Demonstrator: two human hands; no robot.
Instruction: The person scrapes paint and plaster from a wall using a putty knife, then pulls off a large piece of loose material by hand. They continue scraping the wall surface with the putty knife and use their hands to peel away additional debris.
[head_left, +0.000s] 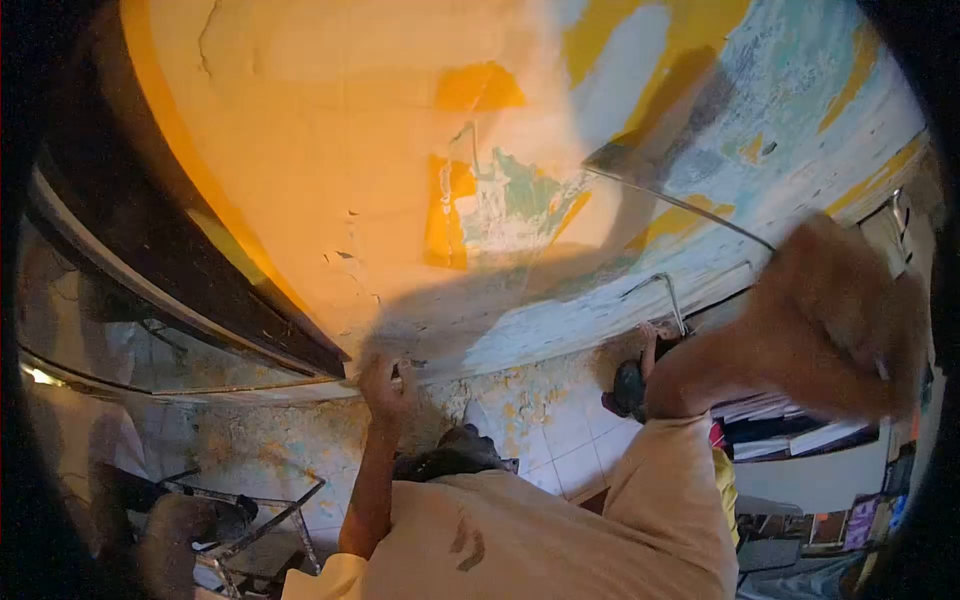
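My right hand [840, 310], blurred by motion, is closed around the handle of a long, thin metal scraper [690, 207]. The scraper's far end meets the wall [330, 150] beside a patch of exposed green and white [520, 195]. Yellow-orange paint covers the wall's left side; the right side is mottled white, blue and yellow. Low on the wall, near a dark doorway edge, my left hand [388, 390] has its fingers curled against the surface. Whatever those fingers hold, if anything, is hidden.
Paint flakes [525, 400] litter the tiled floor [575, 465]. A metal frame [255, 535] stands at the lower left. Stacked flat items [790, 430] and a grey panel [820, 478] lie on the right. A bent metal bar [672, 298] juts beside the wall. Dark shoes [628, 388] show below.
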